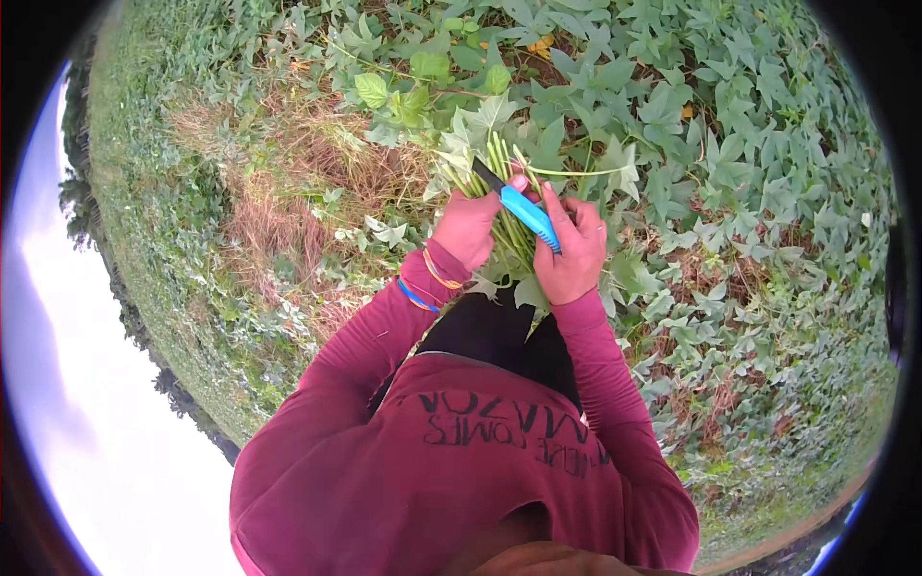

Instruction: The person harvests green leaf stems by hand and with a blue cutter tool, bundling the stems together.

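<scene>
1. Closest, the left hand grips the bundle of green stems tight; keep it firm.
2. Beside the bundle, the right hand closes on the blue knife; cut away from the fingers.
3. Beyond the bundle, leafy vines cover the ground.

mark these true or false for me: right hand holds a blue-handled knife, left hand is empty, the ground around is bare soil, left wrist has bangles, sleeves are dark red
1. The right hand holds a blue-handled knife. True.
2. The left hand is empty. False: it grips a bunch of green stems.
3. The ground around is bare soil. False: leafy green vines cover most of it, with a patch of dry grass at the left.
4. The left wrist wears bangles. True: blue and orange ones.
5. The sleeves are dark red. True.
</scene>
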A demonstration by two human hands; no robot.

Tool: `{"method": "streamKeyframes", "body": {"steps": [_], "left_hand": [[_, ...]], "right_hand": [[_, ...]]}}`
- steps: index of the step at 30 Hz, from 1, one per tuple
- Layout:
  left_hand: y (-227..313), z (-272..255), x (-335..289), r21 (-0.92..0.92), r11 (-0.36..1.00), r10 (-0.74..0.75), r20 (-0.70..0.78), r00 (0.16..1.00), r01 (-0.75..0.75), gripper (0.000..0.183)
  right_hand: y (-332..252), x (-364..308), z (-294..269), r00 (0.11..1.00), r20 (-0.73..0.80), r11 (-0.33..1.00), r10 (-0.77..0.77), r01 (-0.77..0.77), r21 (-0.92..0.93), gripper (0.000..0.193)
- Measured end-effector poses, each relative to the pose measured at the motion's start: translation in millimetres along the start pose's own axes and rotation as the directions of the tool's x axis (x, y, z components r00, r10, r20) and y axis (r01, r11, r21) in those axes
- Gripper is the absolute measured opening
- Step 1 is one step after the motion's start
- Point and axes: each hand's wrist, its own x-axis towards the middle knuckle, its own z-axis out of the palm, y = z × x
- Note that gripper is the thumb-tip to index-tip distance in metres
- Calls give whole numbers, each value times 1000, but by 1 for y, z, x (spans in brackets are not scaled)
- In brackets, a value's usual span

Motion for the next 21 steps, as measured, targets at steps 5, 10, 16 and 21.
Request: {"method": "streamKeyframes", "body": {"steps": [5, 10, 16, 21], "left_hand": [[4, 7, -3, 72, 995, -63, -13, 998, 63, 37], [24, -10, 1, 37, 980, -195, -26, 981, 195, 33], [58, -31, 7, 11, 953, -301, 177, 937, 304, 26], [118, -40, 14, 260, 929, -291, 73, 954, 264, 26]], "right_hand": [[5, -10, -13, 989, 151, 987, -14, -10, 157, 63], [17, -3, -9, 991, -102, 880, 92, -33, 475, 43], [-5, 21, 103, 676, 497, -142, 545, -510, 849, 18], [13, 47, 116, 951, -88, 646, 295, -131, 752, 20]]}}
